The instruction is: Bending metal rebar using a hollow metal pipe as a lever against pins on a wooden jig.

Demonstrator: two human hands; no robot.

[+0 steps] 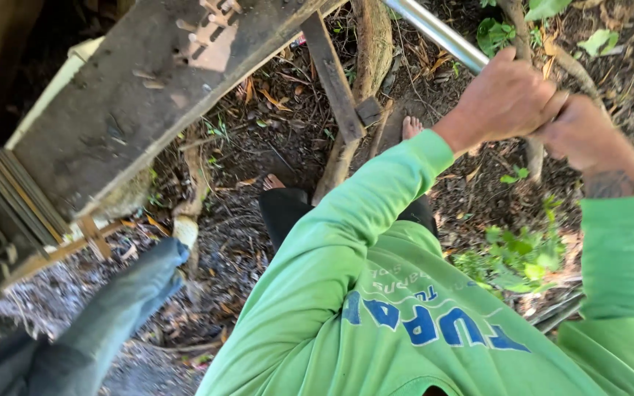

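My left hand [504, 99] is closed around a shiny metal pole [442, 33] that slants in from the top of the view. My right hand [588, 136] is clenched right behind it, touching the left hand; the part of the pole under it is hidden. Both arms wear bright green long sleeves [361, 220]. Below them I see my black trousers [284, 209] and two bare feet, one [412, 126] beside a wooden post and one [273, 181] nearer the middle, on dark soil.
A weathered wooden plank structure [133, 95] with a slanted brace [335, 73] fills the upper left. Another person's leg in blue jeans [111, 315] is at the lower left. Roots, dry leaves and green plants [515, 257] cover the ground.
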